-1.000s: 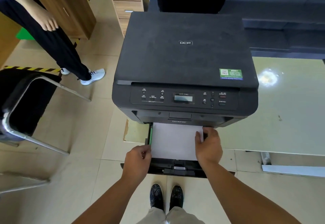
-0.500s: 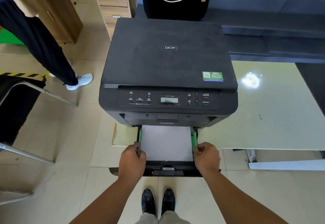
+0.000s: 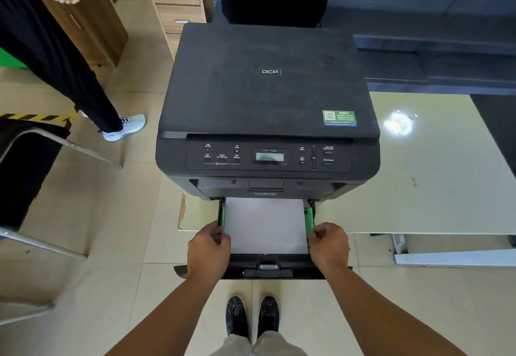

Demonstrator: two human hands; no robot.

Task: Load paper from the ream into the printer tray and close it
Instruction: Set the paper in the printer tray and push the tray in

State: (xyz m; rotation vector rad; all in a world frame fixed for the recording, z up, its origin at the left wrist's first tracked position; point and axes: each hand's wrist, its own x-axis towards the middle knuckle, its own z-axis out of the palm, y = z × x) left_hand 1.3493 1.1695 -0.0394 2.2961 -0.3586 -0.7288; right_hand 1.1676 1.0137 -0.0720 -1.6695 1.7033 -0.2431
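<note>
Paper (image 3: 265,224) lies in the open tray (image 3: 279,270) at lower centre, left hand (image 3: 208,246) and right hand (image 3: 329,245) pinching its green guides (image 3: 309,217); next, seemingly, push it shut.

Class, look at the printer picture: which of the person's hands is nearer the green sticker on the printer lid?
Right. The right hand grips the tray's right edge, on the same side as the green sticker. The left hand holds the tray's left edge, farther across from it.
</note>
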